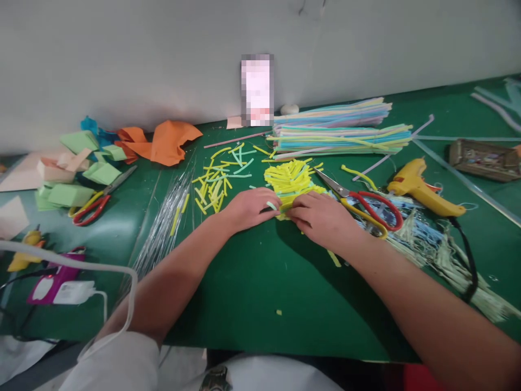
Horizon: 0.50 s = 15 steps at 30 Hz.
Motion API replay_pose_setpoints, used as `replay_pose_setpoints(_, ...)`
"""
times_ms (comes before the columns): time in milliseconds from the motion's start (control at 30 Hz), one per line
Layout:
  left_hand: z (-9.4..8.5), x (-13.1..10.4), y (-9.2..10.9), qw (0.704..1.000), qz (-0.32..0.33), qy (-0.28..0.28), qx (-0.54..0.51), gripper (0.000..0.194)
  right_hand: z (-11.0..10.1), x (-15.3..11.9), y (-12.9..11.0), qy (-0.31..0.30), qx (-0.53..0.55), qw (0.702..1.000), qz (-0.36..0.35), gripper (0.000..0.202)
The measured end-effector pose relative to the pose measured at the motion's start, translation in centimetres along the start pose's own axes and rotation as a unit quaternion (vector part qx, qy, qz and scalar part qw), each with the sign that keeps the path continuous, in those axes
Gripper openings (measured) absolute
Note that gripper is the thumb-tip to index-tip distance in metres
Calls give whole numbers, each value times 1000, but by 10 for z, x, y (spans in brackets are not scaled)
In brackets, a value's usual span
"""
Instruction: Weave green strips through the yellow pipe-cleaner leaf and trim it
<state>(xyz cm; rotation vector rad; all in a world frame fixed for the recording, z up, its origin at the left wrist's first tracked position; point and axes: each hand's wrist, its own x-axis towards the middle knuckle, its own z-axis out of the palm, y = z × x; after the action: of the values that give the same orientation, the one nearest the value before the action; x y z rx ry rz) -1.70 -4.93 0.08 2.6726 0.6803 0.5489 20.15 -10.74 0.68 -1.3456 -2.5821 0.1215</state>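
A pile of short yellow pipe cleaner pieces, with some pale green among them, lies on the green table in front of me. My left hand is at the pile's near left edge, fingers closed, with a short pale green pipe cleaner piece at the fingertips. From the right, my right hand has its fingers curled against the pile's near edge; its fingertips touch yellow pieces and are partly hidden. Scissors with red and yellow handles lie just beyond the right hand. Loose cut pieces are scattered left of the pile.
Bundles of long pastel pipe cleaners lie behind, near a phone against the wall. To the right are a yellow glue gun and a small brown box. Thin wires, folded paper and more scissors lie left.
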Motion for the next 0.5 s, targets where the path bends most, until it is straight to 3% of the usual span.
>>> replay_pose_setpoints(233,8,10,13,992,-19,-27,122,27,4,0,4,10,41,999,3,23)
replay_pose_setpoints(367,0,8,7,1000,-2,-15,-12,17,3,-2,5,28,68,997,7,23)
replay_pose_setpoints(500,-7,4,-2,989,8,3,-147,8,3,-3,5,23,72,997,9,24)
